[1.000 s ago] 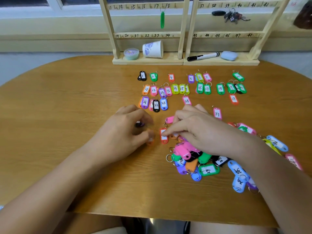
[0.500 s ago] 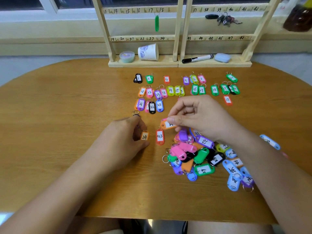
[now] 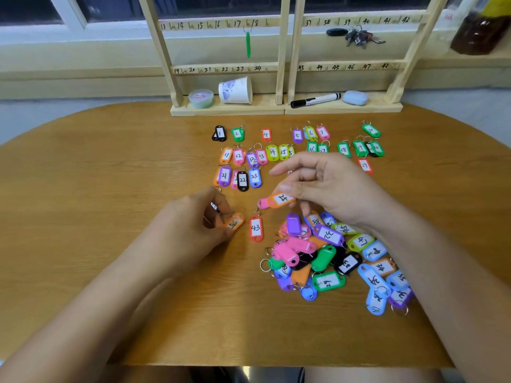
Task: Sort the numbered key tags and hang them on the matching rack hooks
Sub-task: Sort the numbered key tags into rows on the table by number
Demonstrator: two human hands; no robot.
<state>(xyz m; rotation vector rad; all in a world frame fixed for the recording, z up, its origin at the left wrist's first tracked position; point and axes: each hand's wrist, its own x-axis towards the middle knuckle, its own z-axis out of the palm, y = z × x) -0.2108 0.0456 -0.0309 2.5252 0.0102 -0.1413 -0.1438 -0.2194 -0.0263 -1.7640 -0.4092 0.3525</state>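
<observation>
My right hand (image 3: 326, 186) pinches an orange tag numbered 25 (image 3: 280, 199) just above the table, with a pink tag (image 3: 263, 203) hanging beside it. My left hand (image 3: 193, 228) holds an orange tag numbered 24 (image 3: 234, 223) against the tabletop and curls round something small and dark. A red tag 43 (image 3: 255, 228) lies between my hands. A mixed pile of tags (image 3: 331, 258) sits under my right wrist. Rows of sorted tags (image 3: 272, 153) lie farther back. The wooden rack (image 3: 284, 67) stands behind, with one green tag (image 3: 248, 45) hanging near hook 18.
On the rack's base rest a small lidded tub (image 3: 201, 98), a tipped paper cup (image 3: 235, 90), a black marker (image 3: 315, 100) and a pale blue case (image 3: 355, 97). A bunch of keys (image 3: 359, 37) lies on the sill behind. The table's (image 3: 110, 175) curved edge runs near my body.
My right hand lifted the orange tag 25 out of the pile and up toward the sorted rows. My left hand drew the orange tag 24 clear and stays low beside tag 43.
</observation>
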